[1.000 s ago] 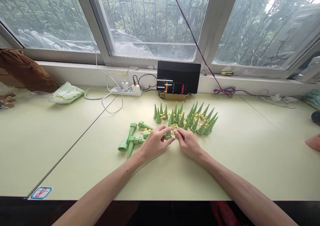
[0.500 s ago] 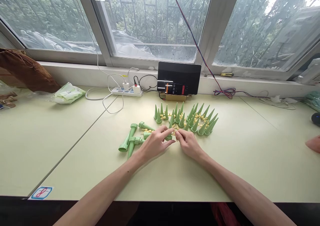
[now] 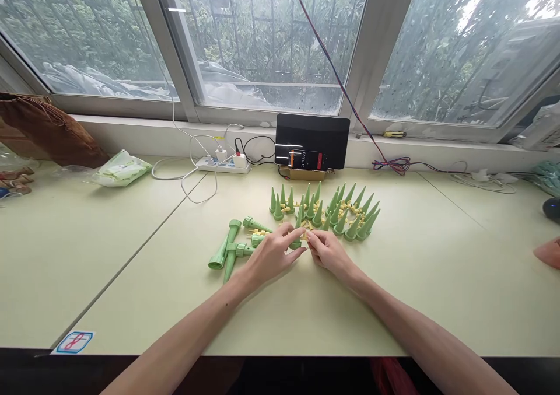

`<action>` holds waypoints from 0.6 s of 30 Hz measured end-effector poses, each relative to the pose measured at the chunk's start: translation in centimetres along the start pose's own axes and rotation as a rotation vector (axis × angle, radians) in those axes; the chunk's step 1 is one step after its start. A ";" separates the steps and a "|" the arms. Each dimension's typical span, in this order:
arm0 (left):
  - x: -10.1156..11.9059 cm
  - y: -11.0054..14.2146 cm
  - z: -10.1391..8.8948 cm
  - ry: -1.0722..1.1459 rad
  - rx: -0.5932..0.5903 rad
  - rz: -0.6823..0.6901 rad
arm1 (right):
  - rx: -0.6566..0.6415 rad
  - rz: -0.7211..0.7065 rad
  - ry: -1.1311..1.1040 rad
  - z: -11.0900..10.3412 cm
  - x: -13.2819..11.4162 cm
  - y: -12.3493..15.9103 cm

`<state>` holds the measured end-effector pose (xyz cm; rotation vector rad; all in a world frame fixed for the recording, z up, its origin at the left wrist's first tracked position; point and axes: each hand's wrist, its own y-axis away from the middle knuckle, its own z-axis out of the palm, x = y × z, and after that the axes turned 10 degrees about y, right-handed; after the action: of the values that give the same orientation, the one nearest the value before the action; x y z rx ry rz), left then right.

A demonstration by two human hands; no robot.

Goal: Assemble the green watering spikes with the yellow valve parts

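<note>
My left hand (image 3: 275,252) curls around the base of an upright green plant watering spike (image 3: 299,217). Its thumb and index finger point towards my right hand (image 3: 328,249), whose fingertips are pinched on a small yellow plastic fitting (image 3: 305,237), mostly covered by them. Several more green spikes stand point-up just beyond both hands, such as the cone (image 3: 352,230) on the right. Small yellow fittings (image 3: 350,208) lie among them. To the left of my left hand, longer green spikes with ribbed caps (image 3: 225,246) lie on their sides, some across each other.
A black tablet (image 3: 312,135) leans behind the spikes, with a phone (image 3: 306,160) in front. A power strip (image 3: 223,164) with white cables, a wipes pack (image 3: 122,169) and a brown bag (image 3: 48,129) are at the back left. Another person's hand (image 3: 549,252) shows at the right edge.
The view has tilted up slightly, so the table sits a little lower. Both hands keep nearly the same pose, fingertips close together by the spike.
</note>
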<state>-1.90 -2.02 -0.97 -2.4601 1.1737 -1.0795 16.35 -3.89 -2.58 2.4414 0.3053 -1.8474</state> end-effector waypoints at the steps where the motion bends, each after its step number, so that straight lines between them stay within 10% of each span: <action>1: 0.0 0.0 0.0 -0.005 -0.003 0.002 | -0.008 0.017 -0.035 0.0 -0.1 0.0; 18: -0.5 0.4 0.6 -0.165 0.015 0.083 | -0.122 0.308 -0.292 -0.3 -0.6 0.1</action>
<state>-1.90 -1.94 -1.90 -2.4123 1.2001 -0.8415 16.51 -3.99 -1.93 1.9722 0.0198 -1.9426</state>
